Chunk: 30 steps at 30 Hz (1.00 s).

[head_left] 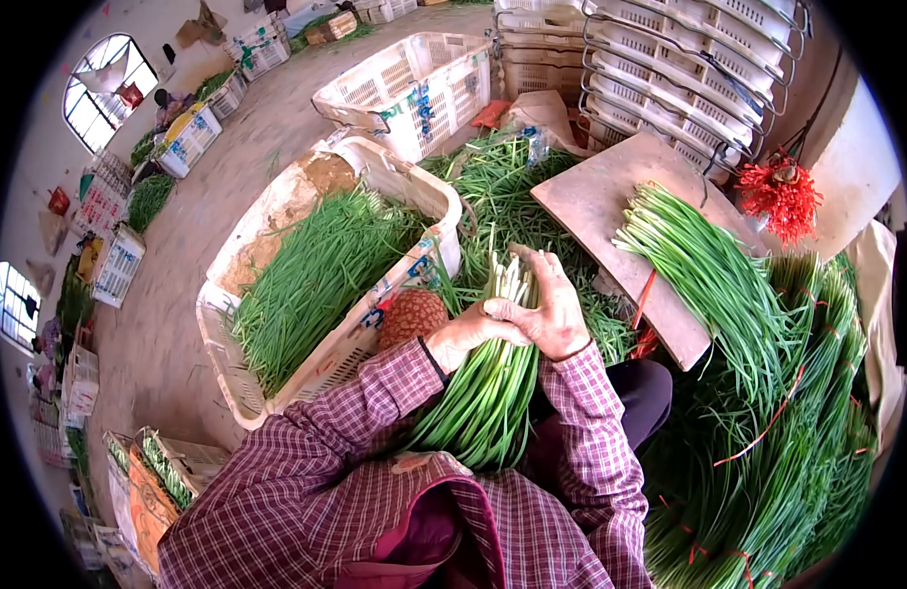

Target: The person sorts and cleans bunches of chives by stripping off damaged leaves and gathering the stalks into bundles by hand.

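A bunch of garlic chives [485,398] lies across my lap, its pale stem ends pointing away from me and its green leaves hanging toward my body. My left hand [463,334] is wrapped round the bunch from the left. From the right my right hand [553,309] closes on the same stems, and the two hands meet at the thumbs. Another bunch of chives [694,250] rests on a tilted board [610,196] to the right, with a red tie [645,299] hanging near the board's edge.
Loose chives fill part of a white crate [222,368] at left. Tied bunches [758,481] are heaped at right, below red ties [779,199]. Loose leaves [512,196] cover the floor ahead. Behind stand another crate [443,113] and stacked crates [659,88].
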Each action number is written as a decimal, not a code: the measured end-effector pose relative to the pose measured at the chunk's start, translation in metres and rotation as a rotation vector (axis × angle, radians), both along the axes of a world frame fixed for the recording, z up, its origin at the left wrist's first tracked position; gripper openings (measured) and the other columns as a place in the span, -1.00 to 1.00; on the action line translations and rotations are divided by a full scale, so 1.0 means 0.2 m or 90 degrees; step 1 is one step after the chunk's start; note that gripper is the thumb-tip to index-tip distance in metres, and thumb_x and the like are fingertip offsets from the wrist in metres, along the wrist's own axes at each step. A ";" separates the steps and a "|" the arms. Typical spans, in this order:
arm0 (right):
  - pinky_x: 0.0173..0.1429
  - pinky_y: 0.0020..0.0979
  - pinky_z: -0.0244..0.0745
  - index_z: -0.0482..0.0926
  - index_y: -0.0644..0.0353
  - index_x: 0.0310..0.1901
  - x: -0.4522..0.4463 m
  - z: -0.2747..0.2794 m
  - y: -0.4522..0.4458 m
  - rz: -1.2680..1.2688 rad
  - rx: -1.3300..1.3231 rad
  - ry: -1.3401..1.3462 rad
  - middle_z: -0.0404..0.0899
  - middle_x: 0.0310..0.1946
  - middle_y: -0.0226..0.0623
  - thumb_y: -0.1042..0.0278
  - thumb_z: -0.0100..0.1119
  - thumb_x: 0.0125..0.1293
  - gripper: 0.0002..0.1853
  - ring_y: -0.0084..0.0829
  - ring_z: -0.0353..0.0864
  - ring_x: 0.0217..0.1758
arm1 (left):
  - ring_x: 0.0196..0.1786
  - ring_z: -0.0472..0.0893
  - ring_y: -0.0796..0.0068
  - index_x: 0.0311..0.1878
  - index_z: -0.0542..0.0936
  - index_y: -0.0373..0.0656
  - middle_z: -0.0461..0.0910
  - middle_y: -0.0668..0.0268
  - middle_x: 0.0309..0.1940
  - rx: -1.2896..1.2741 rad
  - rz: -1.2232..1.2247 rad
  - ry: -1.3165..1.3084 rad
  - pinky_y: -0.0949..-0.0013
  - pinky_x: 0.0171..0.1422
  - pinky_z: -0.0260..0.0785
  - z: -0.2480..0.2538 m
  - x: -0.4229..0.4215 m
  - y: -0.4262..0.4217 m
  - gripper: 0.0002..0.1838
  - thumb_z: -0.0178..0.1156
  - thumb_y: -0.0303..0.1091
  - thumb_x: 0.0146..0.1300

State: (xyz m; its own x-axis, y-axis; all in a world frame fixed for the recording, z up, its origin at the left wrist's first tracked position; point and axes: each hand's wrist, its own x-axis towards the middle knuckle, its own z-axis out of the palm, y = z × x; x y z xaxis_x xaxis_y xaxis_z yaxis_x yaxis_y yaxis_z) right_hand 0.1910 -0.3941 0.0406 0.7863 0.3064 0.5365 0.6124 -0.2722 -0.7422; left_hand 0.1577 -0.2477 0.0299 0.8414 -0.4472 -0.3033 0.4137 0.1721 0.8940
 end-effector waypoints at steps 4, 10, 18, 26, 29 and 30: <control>-0.10 -0.21 0.51 0.41 0.24 0.07 -0.01 0.04 0.03 -0.085 -0.140 0.154 0.49 -0.17 0.09 -0.03 0.40 -0.17 -0.23 -0.09 0.57 -0.17 | -0.22 0.56 0.56 -0.12 0.52 -0.24 0.58 0.35 -0.29 0.032 0.063 -0.034 0.49 -0.10 0.42 -0.01 -0.02 -0.01 -0.61 0.30 -0.55 -0.11; -0.33 -0.27 0.50 0.55 0.24 -0.29 0.03 -0.04 0.07 -0.134 -0.118 -0.106 0.58 -0.56 -0.08 0.17 0.23 0.10 -0.71 -0.16 0.62 -0.49 | 0.00 0.51 0.41 -0.01 0.49 -0.25 0.55 0.26 -0.10 0.068 0.001 0.005 0.30 0.18 0.31 -0.02 -0.02 -0.01 -0.55 0.34 -0.44 -0.03; -0.41 -0.50 0.47 0.63 0.22 -0.26 0.29 -0.10 -0.16 -0.213 0.101 0.293 0.53 -0.75 -0.36 0.04 0.01 0.33 -0.62 -0.48 0.55 -0.62 | -0.20 0.58 0.54 -0.07 0.52 -0.20 0.61 0.32 -0.25 0.100 0.005 -0.024 0.47 -0.04 0.42 -0.03 -0.04 -0.06 -0.62 0.33 -0.43 -0.02; -0.11 -0.17 0.52 0.49 0.09 0.03 -0.05 0.02 0.03 -0.155 -0.313 0.065 0.46 0.03 -0.05 -0.02 0.28 0.03 -0.45 -0.21 0.56 -0.03 | 0.19 0.43 0.32 0.26 0.26 -0.24 0.37 0.11 0.17 0.024 -0.003 -0.009 0.38 0.23 0.36 -0.08 -0.07 -0.03 -0.42 0.19 -0.40 0.16; -0.20 -0.21 0.56 0.57 0.12 -0.11 0.02 -0.04 0.03 -0.138 -0.241 0.134 0.58 -0.17 -0.11 0.09 0.27 0.06 -0.61 -0.24 0.63 -0.23 | 0.03 0.52 0.37 0.14 0.36 -0.27 0.48 0.17 0.01 0.045 -0.024 -0.001 0.38 0.16 0.39 -0.14 -0.05 -0.02 -0.50 0.22 -0.41 0.12; -0.25 -0.24 0.57 0.61 0.14 -0.19 0.07 -0.07 0.02 -0.108 -0.194 0.196 0.63 -0.28 -0.14 0.12 0.25 0.10 -0.69 -0.26 0.65 -0.34 | -0.07 0.56 0.41 0.07 0.41 -0.26 0.54 0.22 -0.09 0.096 -0.059 0.024 0.39 0.10 0.40 -0.10 -0.04 -0.04 -0.55 0.24 -0.41 0.09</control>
State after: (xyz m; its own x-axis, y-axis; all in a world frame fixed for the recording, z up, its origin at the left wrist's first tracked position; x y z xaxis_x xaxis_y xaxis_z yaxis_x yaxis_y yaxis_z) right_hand 0.2051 -0.3893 0.0264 0.9476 0.2669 0.1756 0.3040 -0.5841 -0.7526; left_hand 0.1492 -0.2558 0.0092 0.7859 -0.4688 -0.4033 0.4548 -0.0036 0.8906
